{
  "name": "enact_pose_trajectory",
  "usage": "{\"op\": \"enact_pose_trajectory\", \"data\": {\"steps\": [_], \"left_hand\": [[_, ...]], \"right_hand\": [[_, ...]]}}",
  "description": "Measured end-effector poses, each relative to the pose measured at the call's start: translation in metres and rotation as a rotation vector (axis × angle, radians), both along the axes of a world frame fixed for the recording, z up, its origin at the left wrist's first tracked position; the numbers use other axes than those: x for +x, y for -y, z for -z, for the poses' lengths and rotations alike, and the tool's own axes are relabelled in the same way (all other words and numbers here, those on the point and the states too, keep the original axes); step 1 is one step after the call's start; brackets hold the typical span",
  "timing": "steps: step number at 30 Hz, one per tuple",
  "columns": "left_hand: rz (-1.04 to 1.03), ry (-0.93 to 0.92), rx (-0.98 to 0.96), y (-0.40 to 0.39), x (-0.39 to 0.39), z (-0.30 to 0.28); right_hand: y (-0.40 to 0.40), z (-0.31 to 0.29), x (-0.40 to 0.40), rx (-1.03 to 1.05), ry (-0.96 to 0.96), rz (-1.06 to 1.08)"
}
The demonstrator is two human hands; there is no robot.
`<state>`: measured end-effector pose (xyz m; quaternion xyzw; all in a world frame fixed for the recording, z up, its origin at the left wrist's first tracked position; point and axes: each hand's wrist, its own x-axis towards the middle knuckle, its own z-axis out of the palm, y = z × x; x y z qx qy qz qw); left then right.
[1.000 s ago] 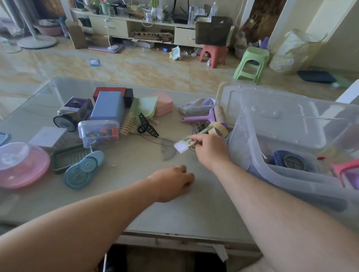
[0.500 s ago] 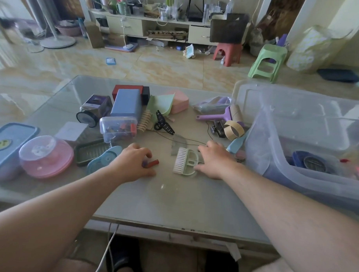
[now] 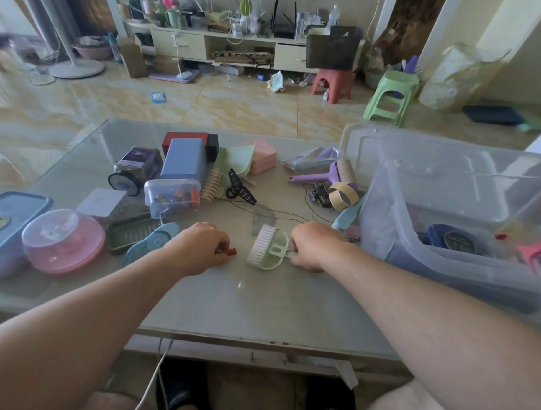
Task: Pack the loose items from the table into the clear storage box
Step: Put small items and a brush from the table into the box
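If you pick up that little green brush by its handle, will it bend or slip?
Probably not bend: the green brush looks like moulded plastic with an open frame, so likely stiff and light. The right hand has its grip on the thin handle end, so the bristle end may droop or swing a bit. The plastic looks smooth and might be slightly slippery.

Pale green brush point(image 3: 269, 249) with white bristles, red clip point(image 3: 230, 251), purple squeegee point(image 3: 321, 175), pink lidded dish point(image 3: 62, 242)

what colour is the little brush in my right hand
Pale green with white bristles, seen in the head view.
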<state>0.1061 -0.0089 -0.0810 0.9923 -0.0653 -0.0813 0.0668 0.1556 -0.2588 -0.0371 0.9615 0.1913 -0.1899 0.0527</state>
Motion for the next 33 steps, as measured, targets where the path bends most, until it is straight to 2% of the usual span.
{"op": "enact_pose_trajectory", "data": {"steps": [4, 7, 9, 11, 14, 17, 20, 23, 26, 30, 33], "left_hand": [[-0.067, 0.063, -0.041, -0.001, -0.004, -0.031], [-0.15, 0.14, -0.136, 0.004, -0.008, -0.071], [-0.191, 0.201, -0.211, 0.023, -0.009, -0.106], [-0.195, 0.268, -0.295, 0.05, -0.008, -0.14], [-0.121, 0.353, -0.401, 0.105, 0.003, -0.181], [0.072, 0.342, -0.451, 0.175, 0.03, -0.208], [0.269, 0.319, -0.346, 0.25, 0.068, -0.208], [0.422, 0.257, -0.109, 0.313, 0.102, -0.187], [0.473, 0.164, 0.1, 0.352, 0.13, -0.159], [0.446, 0.088, 0.182, 0.366, 0.156, -0.129], [0.437, 0.051, 0.198, 0.369, 0.163, -0.115]], "right_hand": [[-0.023, -0.057, -0.032, -0.063, 0.108, -0.187], [-0.015, -0.118, -0.054, 0.015, 0.302, -0.311], [0.023, -0.163, -0.053, 0.12, 0.43, -0.336], [0.08, -0.209, -0.044, 0.211, 0.476, -0.276], [0.179, -0.244, -0.018, 0.225, 0.411, -0.097], [0.263, -0.224, 0.011, -0.047, 0.305, 0.051], [0.302, -0.18, 0.038, -0.203, 0.173, 0.105], [0.304, -0.141, 0.063, -0.197, 0.134, 0.093], [0.3, -0.107, 0.091, -0.129, 0.102, 0.106], [0.306, -0.068, 0.107, -0.094, 0.022, 0.101], [0.32, -0.065, 0.113, 0.095, 0.045, 0.142]]}}
